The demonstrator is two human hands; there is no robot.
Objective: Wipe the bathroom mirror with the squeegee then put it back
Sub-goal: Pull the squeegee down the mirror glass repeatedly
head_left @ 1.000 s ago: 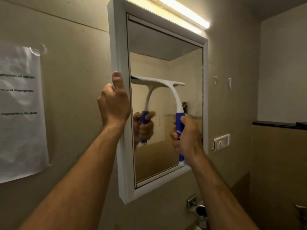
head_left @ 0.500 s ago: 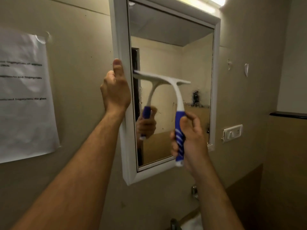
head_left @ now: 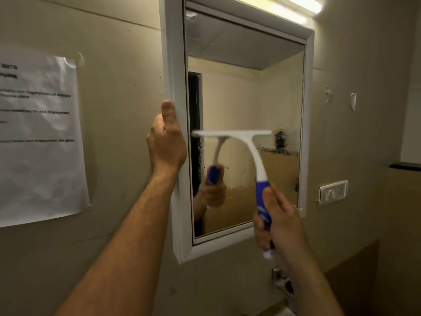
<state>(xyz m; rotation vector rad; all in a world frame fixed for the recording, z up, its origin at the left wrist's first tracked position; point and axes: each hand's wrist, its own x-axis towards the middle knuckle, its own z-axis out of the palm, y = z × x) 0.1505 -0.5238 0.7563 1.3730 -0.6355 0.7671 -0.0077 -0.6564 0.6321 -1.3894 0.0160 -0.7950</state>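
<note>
Both hands work: the left hand (head_left: 167,142) clasps the mirror (head_left: 246,92) frame, the right hand (head_left: 276,221) grips the squeegee (head_left: 245,147), blade on glass above it. Wiping seems underway; next, probably a steady downward pull.

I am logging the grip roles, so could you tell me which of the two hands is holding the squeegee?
The right hand, wrapped around the squeegee by its blue handle; the left hand only grips the mirror frame's left edge.
</note>
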